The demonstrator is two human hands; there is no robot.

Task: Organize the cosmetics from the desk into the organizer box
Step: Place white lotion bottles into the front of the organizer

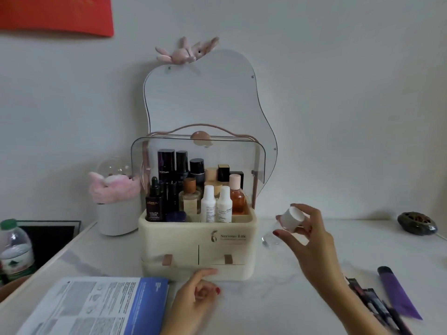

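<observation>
white marble-look desk (278, 293) against plain grey wall; wavy mirror (210, 97) w/ pink bunny (186, 53) behind. centre: cream organizer box (169, 240), clear lid (198, 151) swung up, upper tray packed w/ upright bottles, incl. dark dropper bottle (154, 201) front-left, two white bottles (216, 204) front-centre, amber bottle w/ pink cap (237, 194) at right. two lower drawers w/ brown pulls, both appear closed.

right hand (307, 238): grasping small jar w/ white cap (292, 219) by fingertips, held in air just right of box, at about tray-rim height; not yet inside. left hand (196, 293): fingers loosely curled, holding nothing, index tip touching or just off box's lower front edge; contact hard to confirm.

still out on desk, front-right: purple tube (396, 293) and cluster of dark slim items (372, 303) (pencils or brushes; too blurred to tell). also a clear rounded object (268, 239) on desk just below jar; identity unclear.

progress (judged): most of way through. tray nearly full, jar in transit, tube + slim items left. free tray space looks scarce, at right-front if anywhere; remaining flat items probably suited to drawers.

non-task: printed booklet (96, 308) front-left, water bottle (15, 247) far left, white canister w/ pink fluffy item (116, 213) left of box, dark oval dish (417, 223) far right, red sheet on wall top-left.
</observation>
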